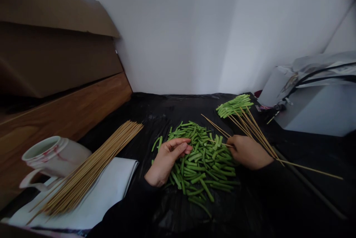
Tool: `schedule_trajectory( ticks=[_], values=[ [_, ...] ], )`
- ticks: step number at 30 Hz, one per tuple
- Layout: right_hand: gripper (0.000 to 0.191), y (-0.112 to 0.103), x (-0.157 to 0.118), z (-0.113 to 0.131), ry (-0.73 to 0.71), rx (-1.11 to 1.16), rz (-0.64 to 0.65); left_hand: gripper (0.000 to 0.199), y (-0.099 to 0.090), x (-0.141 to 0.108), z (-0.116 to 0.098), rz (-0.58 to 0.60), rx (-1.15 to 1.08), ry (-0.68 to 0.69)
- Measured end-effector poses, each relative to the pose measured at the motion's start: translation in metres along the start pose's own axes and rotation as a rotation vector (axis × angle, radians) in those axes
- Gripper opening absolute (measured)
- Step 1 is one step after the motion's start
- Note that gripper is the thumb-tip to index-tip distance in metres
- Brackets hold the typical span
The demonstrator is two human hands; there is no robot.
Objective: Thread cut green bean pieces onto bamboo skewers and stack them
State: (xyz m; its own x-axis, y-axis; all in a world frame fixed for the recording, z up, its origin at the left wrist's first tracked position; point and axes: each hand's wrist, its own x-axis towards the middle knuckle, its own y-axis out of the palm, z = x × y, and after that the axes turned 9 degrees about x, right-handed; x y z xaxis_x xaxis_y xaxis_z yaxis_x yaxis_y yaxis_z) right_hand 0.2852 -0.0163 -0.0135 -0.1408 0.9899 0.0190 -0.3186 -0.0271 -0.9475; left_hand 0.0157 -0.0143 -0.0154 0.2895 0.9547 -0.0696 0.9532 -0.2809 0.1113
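A heap of cut green bean pieces (pixel 194 167) lies on black plastic sheeting in the middle. My right hand (pixel 249 152) is closed around a thin bamboo skewer (pixel 311 170). One end of it points left over the heap, and its long end sticks out to the right. Short bean pieces (pixel 218 140) are at the left end; whether they are pierced I cannot tell. My left hand (pixel 168 158) hovers over the heap's left side, thumb and fingers brought together; anything between them is hidden. Two loose skewers (pixel 214 123) lie just beyond the right hand.
Rows of beans on skewers (pixel 235 105) lie at the back right. A thick bundle of bamboo skewers (pixel 94 167) rests on a folded white cloth (pixel 116 178) beside a white mug (pixel 63 156). A cardboard box (pixel 58 56) stands left, a grey-white container (pixel 314 108) right.
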Motion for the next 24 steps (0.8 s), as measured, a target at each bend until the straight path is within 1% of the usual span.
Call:
schedule_trajectory(
  ticks=[4,5,7,10,12,14,19,22,24],
  values=[
    [0.019,-0.005,-0.002,0.005,-0.053,0.128,-0.103,0.025,0.0,0.0,-0.001,0.0,0.002,-0.001],
    [0.019,-0.006,-0.002,0.007,-0.07,0.167,-0.108,0.025,0.0,0.0,-0.001,-0.001,0.005,-0.001],
    [0.019,-0.004,-0.003,0.012,-0.09,0.196,-0.071,0.025,0.0,0.0,-0.001,-0.003,0.01,-0.001],
    [0.019,0.004,-0.003,0.018,-0.054,0.1,-0.024,0.025,0.001,0.0,-0.001,-0.009,0.017,-0.006],
    [0.019,0.009,-0.003,0.019,-0.041,0.046,-0.036,0.025,0.001,0.0,-0.002,-0.014,0.019,-0.009],
    [0.018,0.009,-0.003,0.017,-0.057,0.066,-0.06,0.025,0.001,-0.001,-0.002,-0.017,0.022,-0.008],
    [0.012,-0.005,-0.005,0.017,-0.118,0.314,-0.13,0.025,0.002,-0.002,-0.003,-0.018,0.026,0.001],
    [0.013,-0.011,-0.008,0.027,-0.136,0.511,-0.182,0.026,0.003,-0.002,-0.004,-0.033,0.05,-0.005],
    [0.012,-0.01,-0.01,0.037,-0.151,0.6,-0.204,0.03,0.004,-0.002,-0.005,-0.046,0.074,-0.004]
  ],
)
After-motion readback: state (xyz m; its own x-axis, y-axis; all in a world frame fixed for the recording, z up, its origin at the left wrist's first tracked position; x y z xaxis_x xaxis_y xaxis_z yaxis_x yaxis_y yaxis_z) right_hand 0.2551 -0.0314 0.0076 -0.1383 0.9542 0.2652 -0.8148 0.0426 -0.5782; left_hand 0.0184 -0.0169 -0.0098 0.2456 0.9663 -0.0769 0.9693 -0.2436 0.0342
